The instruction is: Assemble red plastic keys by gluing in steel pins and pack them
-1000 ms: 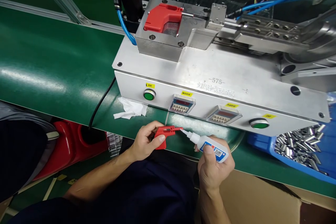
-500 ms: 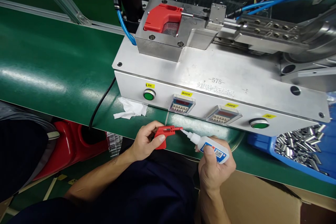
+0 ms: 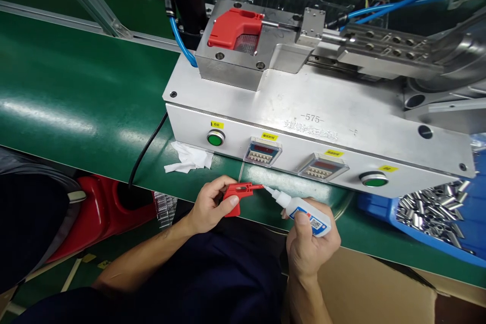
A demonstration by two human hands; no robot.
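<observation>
My left hand [image 3: 212, 205] grips a red plastic pistol-shaped part [image 3: 237, 197] over the bench's front edge, its thin stem pointing right. My right hand [image 3: 312, 243] is wrapped round a white glue bottle [image 3: 309, 216] with a blue label, thumb on its side. The bottle's narrow nozzle tip is at the end of the red stem; whether they touch I cannot tell. Behind them stands a metal press machine [image 3: 243, 96] with green buttons and small timer displays. Another red part [image 3: 235, 28] lies in its metal fixture, a rod against its right end.
A blue bin [image 3: 417, 235] of short metal tubes [image 3: 433, 212] sits at the right. White tissue [image 3: 190, 156] lies by the machine's front left on the green bench [image 3: 76, 96]. A black cable [image 3: 148, 147] hangs over the edge. A red stool [image 3: 98, 212] and cardboard [image 3: 372, 283] are below.
The view has shifted very slightly. Both hands keep their grips, and the nozzle tip stays close to the red stem's end.
</observation>
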